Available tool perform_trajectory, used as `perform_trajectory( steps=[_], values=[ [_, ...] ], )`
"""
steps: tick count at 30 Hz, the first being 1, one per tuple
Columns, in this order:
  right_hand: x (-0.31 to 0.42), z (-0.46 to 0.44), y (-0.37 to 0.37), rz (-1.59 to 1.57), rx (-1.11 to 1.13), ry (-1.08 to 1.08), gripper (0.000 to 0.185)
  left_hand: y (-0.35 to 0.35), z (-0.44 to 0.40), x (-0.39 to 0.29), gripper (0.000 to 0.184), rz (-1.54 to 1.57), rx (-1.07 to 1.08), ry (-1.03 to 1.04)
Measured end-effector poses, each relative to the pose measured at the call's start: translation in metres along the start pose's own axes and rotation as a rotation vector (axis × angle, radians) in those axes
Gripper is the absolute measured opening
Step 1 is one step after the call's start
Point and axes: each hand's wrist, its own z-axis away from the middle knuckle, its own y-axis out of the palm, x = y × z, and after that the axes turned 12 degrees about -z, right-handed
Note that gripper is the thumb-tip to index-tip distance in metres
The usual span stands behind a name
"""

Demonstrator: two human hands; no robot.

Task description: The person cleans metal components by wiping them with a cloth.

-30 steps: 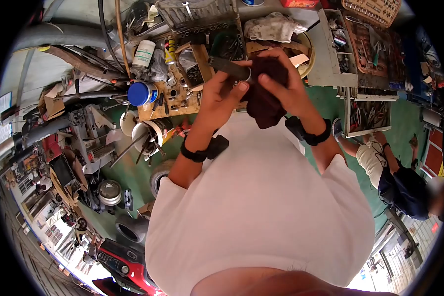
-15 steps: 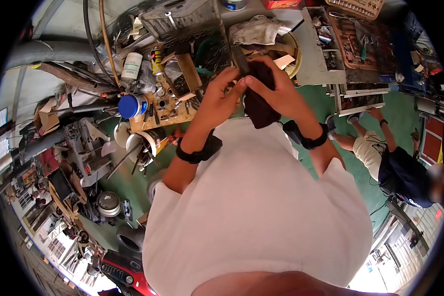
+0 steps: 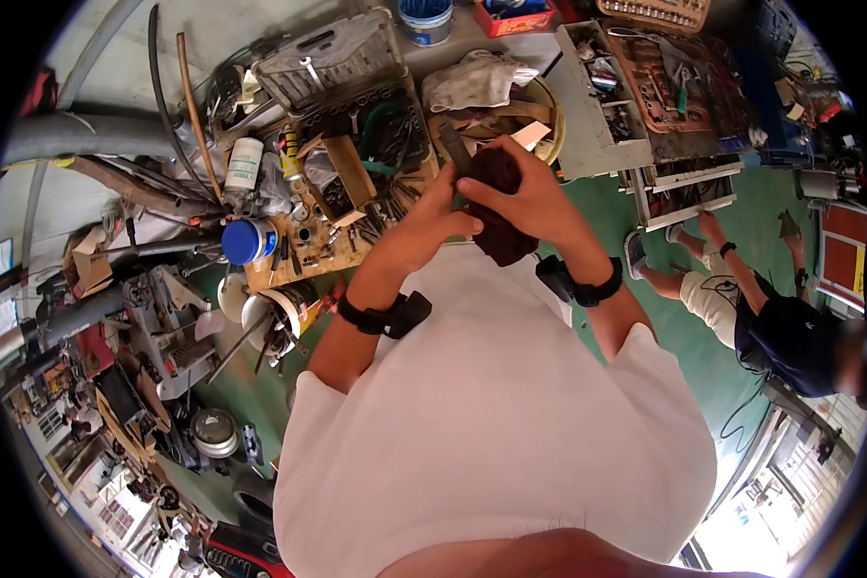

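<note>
My right hand point(image 3: 525, 191) is closed on a dark red cloth point(image 3: 503, 236), which hangs below the fingers. A dark metal bar-like part point(image 3: 455, 147) sticks up between the two hands, its lower end hidden by the fingers and cloth. My left hand point(image 3: 424, 223) has its fingers wrapped round the lower end of that part, close beside the cloth. Beyond the hands, a round tub point(image 3: 555, 120) holds cardboard pieces, and a grey rag point(image 3: 472, 82) lies at its back edge.
A wooden bench point(image 3: 260, 276) bears sockets, a blue-lidded jar point(image 3: 249, 241), a spray can point(image 3: 290, 154) and an open toolbox point(image 3: 332, 63). A drawer cabinet point(image 3: 588, 120) stands at the right. Another person point(image 3: 780, 337) is beside its open drawers.
The view has shifted, so the bench sits lower and further left. My hands have turned the metal part more upright with the cloth around it. The other person's hand now reaches to the drawer.
</note>
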Motion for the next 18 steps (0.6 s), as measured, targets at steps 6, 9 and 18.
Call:
perform_trajectory(
  steps=[6,9,18],
  values=[
    [-0.014,0.008,-0.007,-0.002,0.009,-0.005,0.041,0.014,-0.015,0.002,0.073,-0.086,0.049,-0.005],
    [-0.023,0.018,-0.013,0.059,-0.005,-0.059,0.035,0.014,-0.016,0.008,0.059,-0.158,0.035,-0.068],
    [-0.031,0.050,-0.037,0.193,-0.329,0.107,0.046,-0.024,0.019,-0.013,0.046,-0.419,0.166,-0.092]
  ],
)
